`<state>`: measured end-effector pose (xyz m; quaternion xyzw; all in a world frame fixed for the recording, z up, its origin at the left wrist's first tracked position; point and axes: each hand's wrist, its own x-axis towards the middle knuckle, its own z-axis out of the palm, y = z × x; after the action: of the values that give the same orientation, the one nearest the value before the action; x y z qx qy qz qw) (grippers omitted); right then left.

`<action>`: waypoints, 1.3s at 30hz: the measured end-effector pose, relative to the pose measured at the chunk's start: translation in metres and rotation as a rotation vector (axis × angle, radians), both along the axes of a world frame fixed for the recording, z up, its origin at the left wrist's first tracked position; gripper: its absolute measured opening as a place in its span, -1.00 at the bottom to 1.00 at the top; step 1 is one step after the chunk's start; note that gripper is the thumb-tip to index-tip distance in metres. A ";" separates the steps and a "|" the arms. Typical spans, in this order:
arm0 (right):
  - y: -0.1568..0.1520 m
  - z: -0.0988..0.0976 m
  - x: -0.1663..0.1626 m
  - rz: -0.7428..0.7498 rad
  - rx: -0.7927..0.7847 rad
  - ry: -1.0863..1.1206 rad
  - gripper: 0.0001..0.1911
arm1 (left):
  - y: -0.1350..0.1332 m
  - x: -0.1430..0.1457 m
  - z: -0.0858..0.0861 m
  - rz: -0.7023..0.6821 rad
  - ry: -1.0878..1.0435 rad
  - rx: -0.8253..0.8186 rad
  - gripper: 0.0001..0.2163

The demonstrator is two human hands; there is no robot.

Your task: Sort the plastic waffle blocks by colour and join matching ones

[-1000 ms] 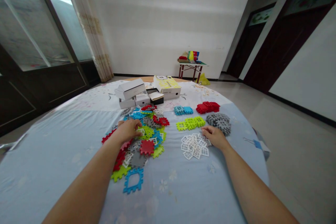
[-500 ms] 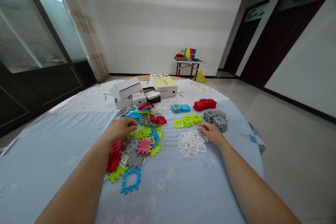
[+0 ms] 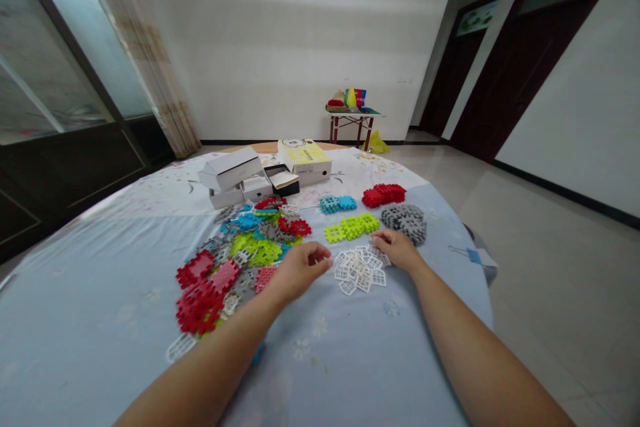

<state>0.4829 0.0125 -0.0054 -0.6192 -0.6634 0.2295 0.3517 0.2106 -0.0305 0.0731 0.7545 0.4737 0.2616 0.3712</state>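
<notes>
My left hand is at the left side of a heap of white lattice pieces. Its thumb and fingers are curled together, and whatever they hold is too small to make out. At the heap's right edge, my right hand has its fingers pinched, with the tips partly hidden. A pale lattice piece shows just under it. Left of my left hand spreads a mixed pile of notched plastic tiles, with red tiles, a pink brick-pattern tile and green tiles. My left forearm covers part of that pile.
Sorted groups lie beyond my hands: green tiles, blue tiles, red tiles and grey tiles. White boxes and a yellow-white box stand at the back. A clip grips the cloth's right edge.
My left hand has moved right from the mixed pile to the white lattice heap. My right hand stays beside that heap. The whole view has shifted slightly.
</notes>
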 end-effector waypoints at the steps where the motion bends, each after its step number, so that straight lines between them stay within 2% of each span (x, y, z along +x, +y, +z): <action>1: 0.000 0.000 0.000 0.002 -0.003 0.005 -0.69 | -0.002 0.008 -0.002 0.016 -0.048 -0.018 -0.69; 4: -0.001 0.001 0.000 0.009 -0.006 0.012 -0.69 | -0.002 0.017 -0.001 0.039 -0.146 -0.033 -0.58; 6: -0.002 0.001 0.000 0.015 -0.002 0.007 -0.69 | 0.001 0.010 0.005 0.057 -0.142 0.008 -0.58; 10: -0.002 0.002 0.001 0.015 -0.005 0.002 -0.69 | 0.016 -0.030 0.021 0.107 -0.029 0.062 -0.62; 14: 0.000 0.000 0.001 0.008 -0.015 -0.016 -0.68 | 0.031 -0.075 0.032 0.216 0.181 0.149 -0.59; 18: -0.001 0.001 0.001 0.014 -0.010 -0.029 -0.67 | 0.037 -0.097 0.036 0.271 0.354 0.162 -0.60; 25: -0.002 0.000 0.002 -0.003 -0.007 -0.014 -0.69 | 0.028 -0.087 0.030 0.001 0.488 0.097 -0.62; 29: -0.002 0.000 0.002 -0.002 -0.010 -0.015 -0.69 | 0.020 -0.087 0.030 -0.131 0.615 0.029 -0.52; 32: -0.002 0.000 0.002 -0.005 -0.010 -0.006 -0.69 | 0.016 -0.089 0.030 -0.143 0.729 0.041 -0.45; 35: -0.001 -0.001 0.002 -0.003 -0.010 0.004 -0.70 | 0.014 -0.088 0.029 -0.149 0.821 0.063 -0.50; 39: -0.001 0.000 0.001 -0.004 -0.017 0.014 -0.70 | 0.014 -0.087 0.030 -0.146 0.822 0.071 -0.52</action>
<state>0.4840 0.0113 -0.0053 -0.6221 -0.6577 0.2386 0.3513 0.1238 -0.0161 0.1027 0.8400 0.5185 -0.0720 0.1424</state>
